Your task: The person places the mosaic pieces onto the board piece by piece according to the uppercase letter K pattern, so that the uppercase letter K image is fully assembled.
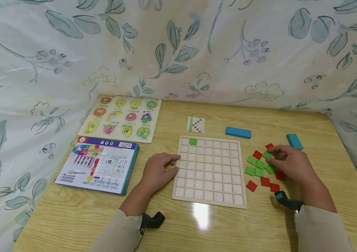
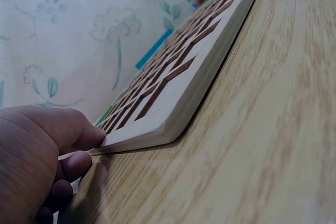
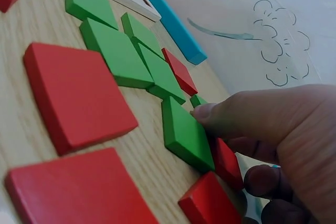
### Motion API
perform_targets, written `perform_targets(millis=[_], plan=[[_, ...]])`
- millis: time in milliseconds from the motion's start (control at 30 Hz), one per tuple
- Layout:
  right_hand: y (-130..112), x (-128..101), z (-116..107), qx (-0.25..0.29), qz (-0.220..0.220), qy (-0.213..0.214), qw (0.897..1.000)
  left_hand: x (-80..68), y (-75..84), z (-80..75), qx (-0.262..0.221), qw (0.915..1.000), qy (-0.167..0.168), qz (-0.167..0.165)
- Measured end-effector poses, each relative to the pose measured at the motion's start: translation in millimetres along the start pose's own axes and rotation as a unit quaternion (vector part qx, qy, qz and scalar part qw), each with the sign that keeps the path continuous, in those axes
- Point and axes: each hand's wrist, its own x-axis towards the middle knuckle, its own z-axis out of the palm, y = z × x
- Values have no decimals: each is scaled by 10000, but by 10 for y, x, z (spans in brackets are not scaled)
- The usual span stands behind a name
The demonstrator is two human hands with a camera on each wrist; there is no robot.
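Observation:
A wooden grid board (image 1: 210, 196) lies in the middle of the table, with one green tile (image 1: 193, 141) set in its top row. My left hand (image 1: 173, 164) holds the board's left edge, thumb and curled fingers against it (image 2: 97, 140). To the right of the board lies a loose cluster of green tiles (image 1: 255, 166) and red tiles (image 1: 265, 181). My right hand (image 1: 273, 155) rests over that cluster, its fingertips pinching a green tile (image 1: 267, 154) at the cluster's far side. The right wrist view shows a fingertip (image 3: 210, 114) touching a green tile (image 3: 184, 137).
A small pattern card (image 1: 195, 125) lies beyond the board. Two blue blocks (image 1: 238, 132) (image 1: 294, 141) sit at the back right. A fruit peg puzzle (image 1: 121, 118) and a printed box (image 1: 99, 164) lie on the left. Leaf-print cloth hangs around the table.

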Motion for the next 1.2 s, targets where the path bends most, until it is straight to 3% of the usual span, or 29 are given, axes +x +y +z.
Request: perform_targets(millis=[533, 833, 1200], plan=[[-132, -4, -25, 342, 63, -105, 9993, 2, -21, 3, 50, 9999, -67, -65], [-370, 62, 64, 378, -672, -39, 9970, 12, -43, 13, 54, 10000, -49, -40], [-722, 153, 278, 925, -718, -494, 9919, 14, -17, 10, 61, 10000, -50, -5]])
